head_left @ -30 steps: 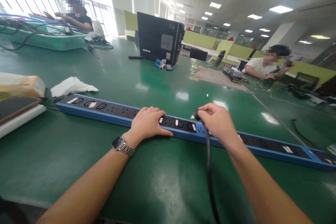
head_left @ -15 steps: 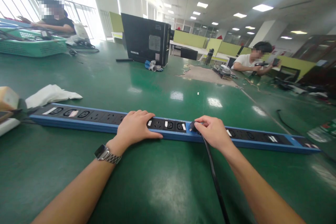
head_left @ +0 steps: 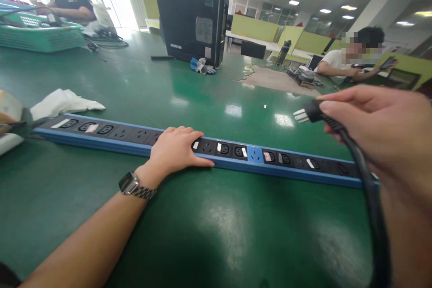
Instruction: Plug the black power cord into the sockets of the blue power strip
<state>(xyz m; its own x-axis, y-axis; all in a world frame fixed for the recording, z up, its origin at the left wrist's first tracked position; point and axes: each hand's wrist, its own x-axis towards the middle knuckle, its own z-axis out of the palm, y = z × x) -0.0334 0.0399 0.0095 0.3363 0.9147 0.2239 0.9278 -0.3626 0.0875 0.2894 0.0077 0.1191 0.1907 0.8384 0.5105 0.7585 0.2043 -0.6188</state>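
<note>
white cloth (head_left: pixel 62 101) lies on the desk (head_left: pixel 216 229), well left of the left hand | left hand (head_left: pixel 175 148), watch (head_left: pixel 130 184) at the wrist, rests flat and unclenched on the blue power strip (head_left: pixel 256 155) | right hand (head_left: pixel 374 126) pinches a black plug (head_left: pixel 312 112) in the air, up and right of the strip, prongs pointing left, cable (head_left: pixel 371 198) hanging down

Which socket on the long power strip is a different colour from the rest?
The blue socket, a few sockets right of the left hand resting on the power strip; all the others are black.
</note>
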